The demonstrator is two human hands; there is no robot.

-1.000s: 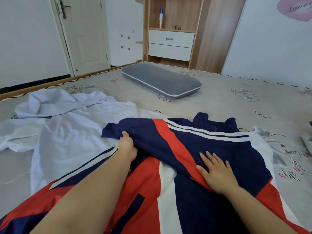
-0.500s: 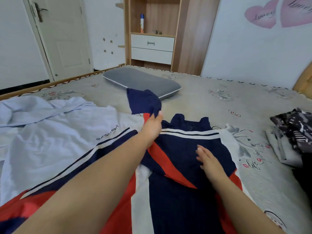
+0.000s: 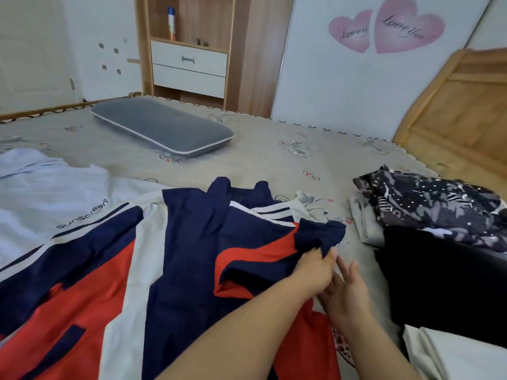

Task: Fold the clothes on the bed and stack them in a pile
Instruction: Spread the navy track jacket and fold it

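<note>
The navy, red and white jacket lies spread on the bed, its sleeve folded across. The left hand pinches the navy cuff; the right hand rests beside it, fingers straight. Folded clothes sit to the right.

Jacket spread across the bed, overlapping a shirt to its left; folded pile to its right; pillow behind; cabinet beyond the bed.
</note>
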